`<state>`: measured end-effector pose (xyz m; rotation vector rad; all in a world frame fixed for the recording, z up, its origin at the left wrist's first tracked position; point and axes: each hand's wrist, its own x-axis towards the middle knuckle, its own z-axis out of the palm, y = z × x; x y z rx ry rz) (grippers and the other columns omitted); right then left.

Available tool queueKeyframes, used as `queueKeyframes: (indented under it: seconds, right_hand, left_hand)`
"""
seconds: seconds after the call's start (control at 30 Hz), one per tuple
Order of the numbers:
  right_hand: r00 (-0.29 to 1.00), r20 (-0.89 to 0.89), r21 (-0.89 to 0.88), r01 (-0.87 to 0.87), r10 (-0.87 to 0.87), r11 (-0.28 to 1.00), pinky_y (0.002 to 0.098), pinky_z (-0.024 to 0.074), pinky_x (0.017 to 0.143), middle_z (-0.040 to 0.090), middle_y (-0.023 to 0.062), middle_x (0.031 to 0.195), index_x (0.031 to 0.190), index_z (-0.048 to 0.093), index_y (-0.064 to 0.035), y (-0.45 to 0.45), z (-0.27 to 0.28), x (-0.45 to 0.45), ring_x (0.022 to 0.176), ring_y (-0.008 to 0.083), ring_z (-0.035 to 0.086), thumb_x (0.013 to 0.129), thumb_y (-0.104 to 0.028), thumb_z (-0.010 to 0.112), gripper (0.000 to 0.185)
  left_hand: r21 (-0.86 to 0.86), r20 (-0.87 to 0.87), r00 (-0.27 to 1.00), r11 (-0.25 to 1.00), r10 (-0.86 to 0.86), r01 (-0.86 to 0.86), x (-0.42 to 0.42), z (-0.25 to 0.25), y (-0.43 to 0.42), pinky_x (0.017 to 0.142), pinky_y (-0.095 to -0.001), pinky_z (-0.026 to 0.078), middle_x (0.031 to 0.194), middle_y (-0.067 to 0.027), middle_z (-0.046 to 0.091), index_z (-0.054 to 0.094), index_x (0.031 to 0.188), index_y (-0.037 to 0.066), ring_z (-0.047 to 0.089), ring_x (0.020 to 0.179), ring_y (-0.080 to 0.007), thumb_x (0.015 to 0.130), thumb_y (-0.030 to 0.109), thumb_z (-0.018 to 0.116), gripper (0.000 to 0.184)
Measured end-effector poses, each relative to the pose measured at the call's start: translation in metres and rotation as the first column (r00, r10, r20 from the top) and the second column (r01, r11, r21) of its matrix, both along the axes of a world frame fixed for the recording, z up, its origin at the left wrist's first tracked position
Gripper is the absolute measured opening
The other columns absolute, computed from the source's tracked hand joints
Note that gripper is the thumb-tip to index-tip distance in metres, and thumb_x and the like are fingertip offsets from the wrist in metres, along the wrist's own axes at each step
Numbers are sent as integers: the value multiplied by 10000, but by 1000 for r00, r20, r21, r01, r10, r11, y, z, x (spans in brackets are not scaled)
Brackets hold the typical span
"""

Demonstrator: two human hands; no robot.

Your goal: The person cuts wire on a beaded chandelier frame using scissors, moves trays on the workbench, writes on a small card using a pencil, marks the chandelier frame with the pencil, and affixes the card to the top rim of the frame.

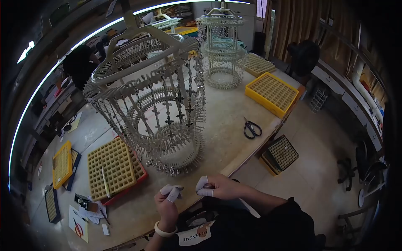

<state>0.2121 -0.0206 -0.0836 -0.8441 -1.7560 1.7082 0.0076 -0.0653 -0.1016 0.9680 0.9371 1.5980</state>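
My left hand, with a pale bracelet on its wrist, is raised at the table's front edge. White covers sit on its thumb and finger, which are pinched together at a small greyish piece too small to name. Beside it, my right hand also has covered fingertips curled in a pinch, and what they hold is hidden. The hands are a little apart. Just beyond them stands a large wire hanging rack with chains of dark cross-shaped pieces. Several silvery rings hang along its lower front rim.
Left of the rack lies a yellow gridded tray with tweezers on it. Orange scissors and papers lie nearby. Black-handled scissors, a yellow bin and a second rack are to the right and back.
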Motion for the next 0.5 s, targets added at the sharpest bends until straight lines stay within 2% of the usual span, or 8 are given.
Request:
queueKeyframes:
  seconds: [0.13, 0.2, 0.23, 0.3, 0.33, 0.4, 0.43, 0.5]
  right_hand:
    - [982, 38, 138, 177, -183, 975, 212, 400, 583, 559, -37, 696, 897, 620, -22, 22, -21, 56, 646, 30, 478, 877, -119, 662, 107]
    - [962, 54, 154, 255, -266, 954, 210, 385, 558, 555, -40, 681, 886, 625, -20, 30, -23, 82, 623, 26, 466, 872, -115, 666, 104]
    - [913, 38, 176, 394, -407, 902, 215, 381, 546, 555, -41, 679, 886, 630, -18, 32, -24, 92, 610, 29, 462, 866, -111, 672, 104]
    - [846, 28, 188, 518, -532, 834, 219, 377, 535, 555, -43, 676, 887, 635, -17, 35, -27, 103, 598, 31, 459, 859, -108, 677, 104]
    - [808, 15, 177, 577, -588, 797, 211, 388, 553, 574, -41, 701, 884, 640, -17, 36, -29, 108, 622, 28, 482, 853, -80, 683, 83]
    - [767, 2, 161, 633, -641, 757, 203, 399, 572, 592, -40, 726, 881, 644, -17, 37, -34, 116, 647, 25, 505, 846, -52, 689, 67]
    - [740, 58, 165, 655, -670, 738, 203, 397, 568, 593, -40, 723, 878, 646, -12, 37, -36, 119, 641, 26, 502, 845, -56, 691, 71]
    - [709, 105, 163, 680, -698, 715, 202, 395, 565, 593, -40, 720, 875, 647, -8, 37, -43, 126, 635, 27, 499, 843, -59, 694, 76]
  left_hand:
    - [56, -141, 986, 995, 88, -81, 15, 4, 1, 645, -256, 440, 809, -68, 641, 672, 896, -43, 559, 680, -116, 886, 55, 606, 119]
    - [-17, -424, 905, 999, -40, 36, 17, 3, 10, 670, -295, 469, 854, -109, 657, 664, 942, -41, 612, 724, -185, 891, 53, 590, 130]
    - [-26, -424, 905, 999, -32, 23, 25, 5, 15, 670, -295, 469, 854, -109, 657, 664, 942, -41, 612, 724, -185, 891, 53, 590, 130]
    - [24, -792, 593, 964, -143, 264, 53, 11, 29, 797, -365, 492, 1053, -189, 640, 621, 1093, -40, 635, 913, -308, 877, 82, 603, 249]
    - [17, -788, 598, 966, -145, 257, 66, 11, 37, 797, -365, 492, 1053, -189, 640, 621, 1093, -40, 635, 913, -308, 877, 82, 603, 249]
    - [139, -953, 293, 966, 72, 216, 87, 6, 54, 976, -414, 425, 1245, -242, 544, 535, 1235, -47, 523, 1162, -395, 859, 139, 617, 429]
    - [135, -955, 289, 967, 69, 215, 94, -3, 62, 976, -414, 425, 1245, -242, 544, 535, 1235, -47, 523, 1162, -395, 859, 139, 617, 429]
    - [177, -981, 137, 915, 135, 361, 105, -25, 80, 1070, -436, 339, 1351, -235, 468, 470, 1304, -54, 419, 1283, -382, 852, 240, 632, 563]
